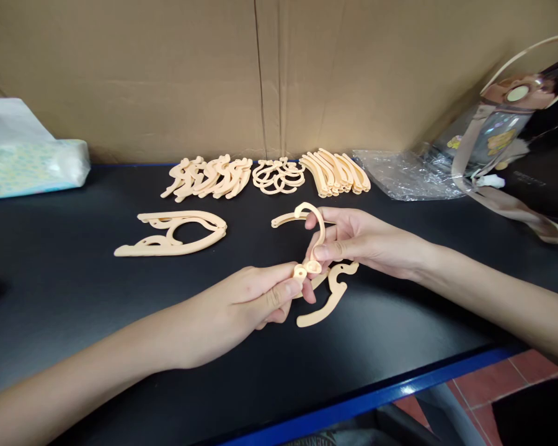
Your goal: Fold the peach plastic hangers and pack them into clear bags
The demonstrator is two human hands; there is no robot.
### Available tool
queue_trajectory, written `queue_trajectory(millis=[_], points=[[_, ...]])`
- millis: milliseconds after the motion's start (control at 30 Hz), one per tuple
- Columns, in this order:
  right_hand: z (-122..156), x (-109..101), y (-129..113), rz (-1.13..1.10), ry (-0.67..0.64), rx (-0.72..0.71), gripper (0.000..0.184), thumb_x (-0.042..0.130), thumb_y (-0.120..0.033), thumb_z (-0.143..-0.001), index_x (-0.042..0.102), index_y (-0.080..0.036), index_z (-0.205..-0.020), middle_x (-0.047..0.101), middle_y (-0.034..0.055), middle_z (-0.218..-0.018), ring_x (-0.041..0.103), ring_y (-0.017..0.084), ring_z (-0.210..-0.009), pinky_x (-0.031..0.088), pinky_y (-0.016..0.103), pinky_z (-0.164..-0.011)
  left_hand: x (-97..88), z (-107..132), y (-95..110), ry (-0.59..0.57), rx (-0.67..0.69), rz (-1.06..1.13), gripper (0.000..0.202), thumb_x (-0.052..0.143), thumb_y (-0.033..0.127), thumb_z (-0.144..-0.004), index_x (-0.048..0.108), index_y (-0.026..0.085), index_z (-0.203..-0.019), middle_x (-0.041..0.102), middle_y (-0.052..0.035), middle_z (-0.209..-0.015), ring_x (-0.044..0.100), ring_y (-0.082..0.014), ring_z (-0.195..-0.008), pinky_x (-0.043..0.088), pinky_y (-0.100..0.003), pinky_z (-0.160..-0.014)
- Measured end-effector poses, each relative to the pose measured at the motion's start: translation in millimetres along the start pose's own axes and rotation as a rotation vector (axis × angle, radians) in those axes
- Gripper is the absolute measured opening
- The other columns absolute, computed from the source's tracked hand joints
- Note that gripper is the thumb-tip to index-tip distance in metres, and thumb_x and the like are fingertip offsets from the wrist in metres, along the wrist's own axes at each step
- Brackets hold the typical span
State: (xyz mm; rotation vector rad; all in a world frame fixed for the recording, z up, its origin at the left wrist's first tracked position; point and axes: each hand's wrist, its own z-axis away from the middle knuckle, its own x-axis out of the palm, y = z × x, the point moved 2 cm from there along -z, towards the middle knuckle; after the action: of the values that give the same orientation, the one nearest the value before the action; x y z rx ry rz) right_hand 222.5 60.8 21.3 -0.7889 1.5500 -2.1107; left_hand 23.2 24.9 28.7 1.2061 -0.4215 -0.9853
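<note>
My right hand (348,238) grips a peach plastic hanger hook (322,232), its curve pointing up and its broad base low. My left hand (260,297) pinches a peach hanger piece with a round holed end (300,273); fingers hide most of it. The hook's base and this holed end meet or nearly meet between the hands; I cannot tell if they are joined. Below them, a notched hanger arm (323,316) lies on the table. Behind my right fingers a slim curved hanger arm (286,218) shows, partly hidden. To the left lies a folded hanger (190,249).
On the black table (74,297), toward the back, are a pile of notched arms (214,178), several hooks (279,176) and a pile of slim arms (337,173). A clear plastic bag (404,176) and a strapped bottle (483,133) stand right; a tissue pack (32,164) lies left.
</note>
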Motion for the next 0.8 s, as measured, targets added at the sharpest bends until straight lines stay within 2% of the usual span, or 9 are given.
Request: queue_trajectory(millis=[133, 300, 500, 667, 800], points=[[-0.6, -1.1, 1.5, 0.007, -0.015, -0.023, 0.044, 0.076, -0.020, -0.081, 0.048, -0.019, -0.115, 0.074, -0.0005, -0.079, 0.066, 0.010, -0.067, 0.053, 0.025, -0.070, -0.9, -1.2, 0.7, -0.008, 0.010, -0.038, 0.040, 0.032, 0.049, -0.104, 0.060, 0.019, -0.103, 0.038, 0.0053, -0.065, 0.033, -0.0090, -0.056, 0.027, -0.022, -0.049], [-1.7, 0.4, 2.0, 0.034, -0.006, -0.038, 0.040, 0.076, -0.021, -0.080, 0.047, -0.020, -0.107, 0.074, -0.0001, -0.078, 0.067, 0.011, -0.067, 0.053, 0.026, -0.069, -1.0, -2.0, -0.7, -0.018, 0.019, -0.004, 0.041, 0.033, 0.050, -0.103, 0.059, 0.019, -0.100, 0.036, 0.0057, -0.065, 0.031, -0.0100, -0.057, 0.028, -0.022, -0.050], [-3.6, 1.6, 2.5, 0.060, 0.010, -0.077, 0.037, 0.078, -0.023, -0.080, 0.047, -0.021, -0.100, 0.075, -0.0004, -0.077, 0.067, 0.009, -0.068, 0.050, 0.021, -0.065, -0.1, -2.8, -2.9, -0.020, 0.035, 0.035, 0.041, 0.034, 0.051, -0.103, 0.059, 0.019, -0.098, 0.036, 0.0064, -0.064, 0.031, -0.0099, -0.057, 0.027, -0.023, -0.050], [-5.2, 1.5, 4.1, 0.046, -0.002, -0.065, 0.035, 0.080, -0.027, -0.079, 0.048, -0.020, -0.093, 0.074, -0.0013, -0.077, 0.070, 0.012, -0.070, 0.054, 0.026, -0.068, 0.0, -3.9, -3.8, -0.031, 0.020, 0.041, 0.042, 0.034, 0.052, -0.103, 0.058, 0.019, -0.100, 0.035, 0.0060, -0.065, 0.029, -0.0100, -0.057, 0.027, -0.022, -0.049], [-5.0, 2.3, 3.2, 0.068, -0.023, -0.108, 0.028, 0.076, -0.022, -0.081, 0.049, -0.020, -0.089, 0.073, -0.0016, -0.077, 0.070, 0.011, -0.072, 0.055, 0.025, -0.070, -0.9, -4.9, -5.7, -0.038, 0.017, 0.043, 0.042, 0.035, 0.054, -0.102, 0.057, 0.018, -0.100, 0.034, 0.0060, -0.065, 0.028, -0.0095, -0.055, 0.025, -0.022, -0.046]])
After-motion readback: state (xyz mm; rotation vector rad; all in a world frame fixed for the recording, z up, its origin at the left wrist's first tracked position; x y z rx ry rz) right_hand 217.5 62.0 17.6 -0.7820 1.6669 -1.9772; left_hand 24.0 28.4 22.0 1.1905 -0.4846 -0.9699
